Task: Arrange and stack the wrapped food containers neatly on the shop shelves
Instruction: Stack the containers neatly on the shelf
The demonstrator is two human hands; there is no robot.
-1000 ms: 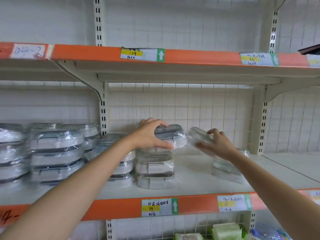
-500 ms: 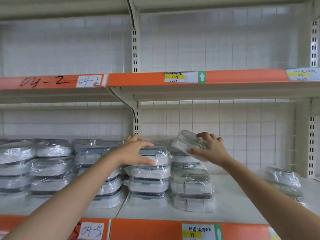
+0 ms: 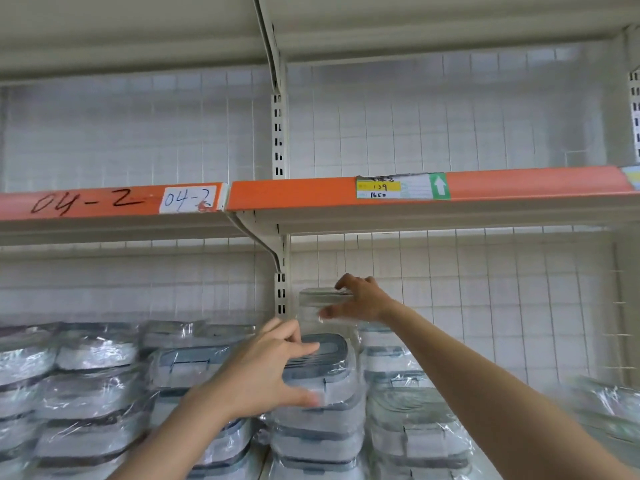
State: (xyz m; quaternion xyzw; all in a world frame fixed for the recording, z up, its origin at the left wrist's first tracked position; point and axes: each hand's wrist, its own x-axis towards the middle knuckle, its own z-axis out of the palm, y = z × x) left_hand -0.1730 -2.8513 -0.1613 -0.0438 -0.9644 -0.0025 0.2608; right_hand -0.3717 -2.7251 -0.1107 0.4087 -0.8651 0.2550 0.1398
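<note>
Gripping a clear container (image 3: 323,301) with right hand (image 3: 362,299), thumb under, fingers curled over top, holding it above the middle stack (image 3: 317,403) at 12 o'clock of left hand (image 3: 266,372). Steadying the stack's top container with left fingers spread wide, thumb at its front edge. Likely lowering onto that stack next. Risking slip: slick wrap, off-centre landing tipping the stack toward the 3 o'clock stack (image 3: 412,420). Shelf (image 3: 519,183) above staying clear of the lift.
</note>
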